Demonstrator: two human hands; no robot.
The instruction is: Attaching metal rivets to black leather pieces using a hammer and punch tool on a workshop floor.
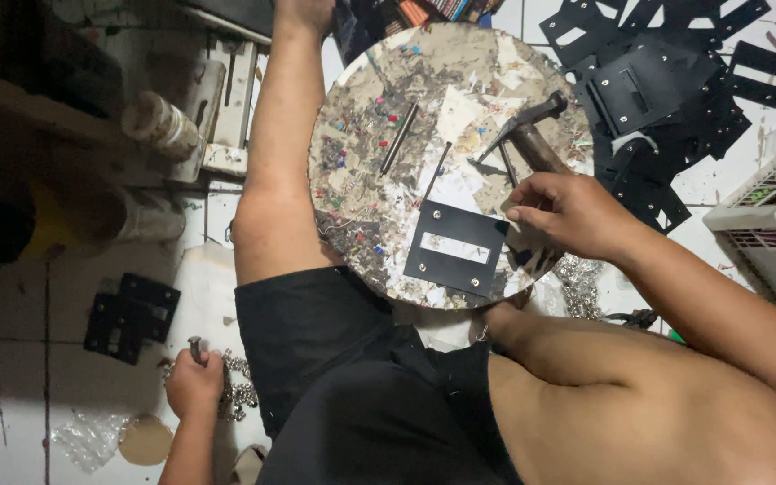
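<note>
Right hand (568,213) fingertips pinched narrow, whether holding anything I cannot tell, just above the black slotted metal plate (456,249) lying on the round worn work board (379,171); hammer (532,135) just beyond; left hand (192,382) fisted on a small dark tool (195,346) beside a pile of silver hardware (240,395) on the floor.

A matt black metal plate (456,249) is seen near the round board's (361,153) front edge; that board looks rough, paper-scabbed. The hammer's (528,133) dull steel head, wooden handle.

Black slotted plate (455,248) on a paint-speckled, multicoloured round board (379,144)
</note>
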